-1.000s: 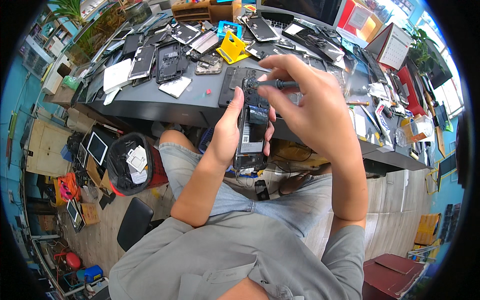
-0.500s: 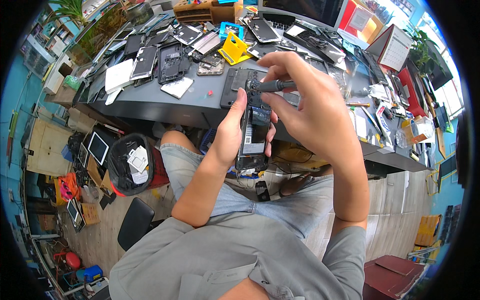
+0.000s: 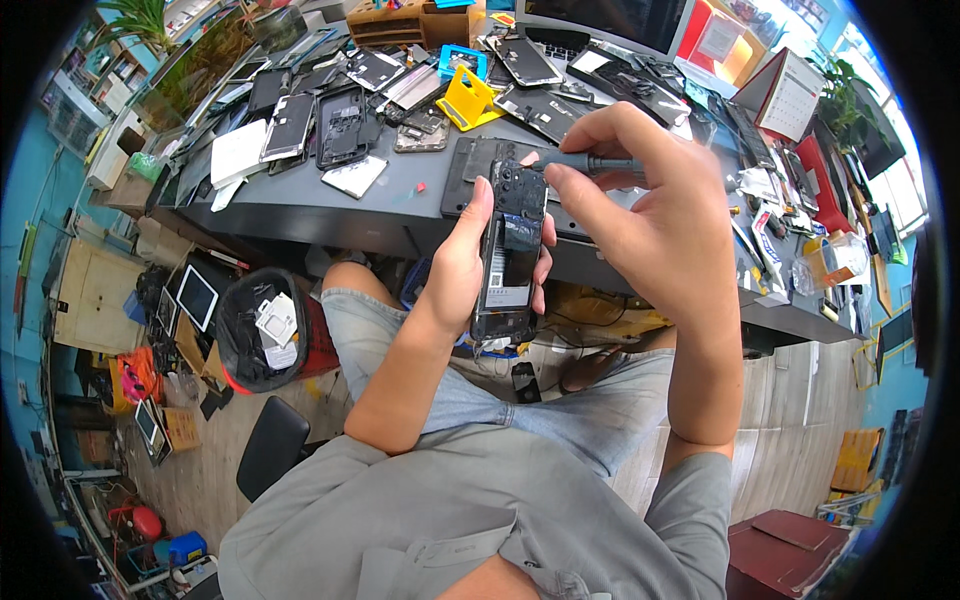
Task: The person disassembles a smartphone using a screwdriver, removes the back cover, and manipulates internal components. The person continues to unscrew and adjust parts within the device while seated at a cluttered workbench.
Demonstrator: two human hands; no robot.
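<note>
My left hand (image 3: 460,262) is wrapped around an opened smartphone (image 3: 518,236), held upright at the desk's front edge. Its back cover is off, so the battery with a white label (image 3: 505,293) and the dark upper section with camera lenses lie exposed. Beside the phone's top right corner, my right hand (image 3: 655,215) pinches a dark grey screwdriver (image 3: 600,164) lying nearly level. Its tip is hard to make out behind the fingers. Just beyond the phone a flat black device (image 3: 463,172) rests on the desk, partly covered by it.
Phone parts and screens pile across the back of the grey desk (image 3: 290,205), around a yellow phone stand (image 3: 468,98). A monitor (image 3: 620,22) and a desk calendar (image 3: 785,95) stand behind. A lined bin (image 3: 318,345) sits on the floor at left.
My right hand has drawn the screwdriver to the right, off the phone's camera area, which now shows more fully. My left hand and the phone stay in nearly the same place.
</note>
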